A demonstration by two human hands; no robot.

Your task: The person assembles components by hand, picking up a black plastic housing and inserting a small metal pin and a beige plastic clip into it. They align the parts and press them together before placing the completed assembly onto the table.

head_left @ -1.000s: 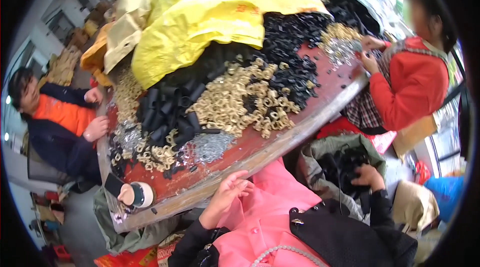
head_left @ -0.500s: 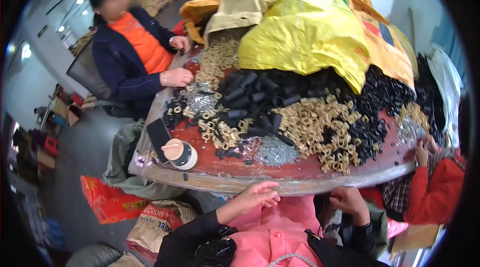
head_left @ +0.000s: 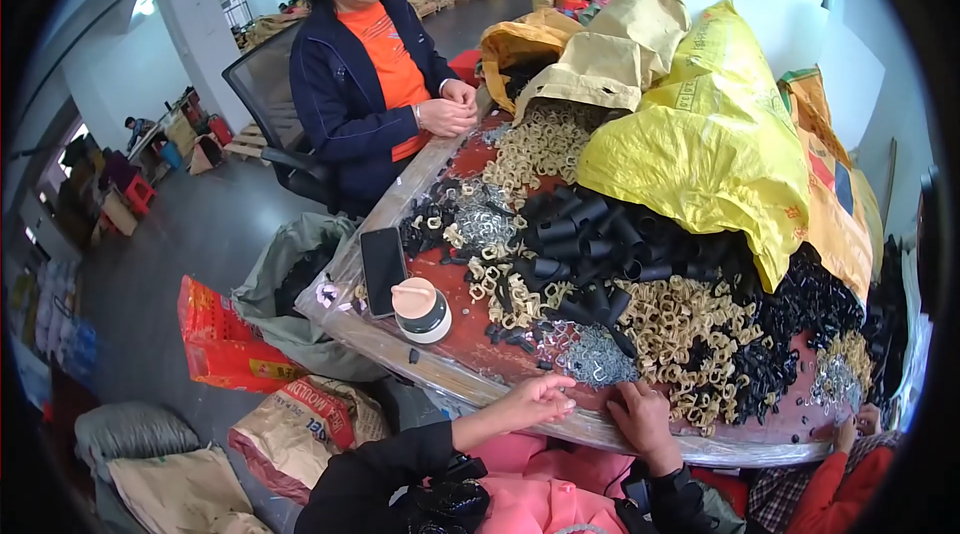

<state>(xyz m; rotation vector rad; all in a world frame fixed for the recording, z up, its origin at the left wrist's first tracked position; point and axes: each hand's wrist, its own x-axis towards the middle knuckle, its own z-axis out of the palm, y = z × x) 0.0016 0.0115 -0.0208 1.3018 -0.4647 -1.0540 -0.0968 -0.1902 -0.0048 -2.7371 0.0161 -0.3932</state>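
Observation:
My left hand [head_left: 530,402] hovers over the table's near edge, its fingers loosely stretched to the right and apart, with no object visible in it. To its right, my right hand [head_left: 645,419] rests at the edge with curled fingers; what they hold, if anything, is hidden. Just beyond both hands lies a pile of small silver metal hooks [head_left: 597,354]. Tan ring-shaped plastic pieces [head_left: 690,334] are heaped beyond my right hand. Black plastic tubes [head_left: 590,234] lie farther back, and small black parts [head_left: 815,284] spread to the right.
A lidded jar [head_left: 422,312] and a dark phone [head_left: 384,269] sit on the left of the red table [head_left: 460,349]. A large yellow sack [head_left: 700,144] covers the back. One co-worker [head_left: 385,64] sits across; another's red sleeve [head_left: 850,494] is at right. Sacks [head_left: 300,434] stand on the floor.
The view has shifted, so the table sits lower and farther right. My right hand has come up from my lap to the table edge. The co-worker's hands across have come together.

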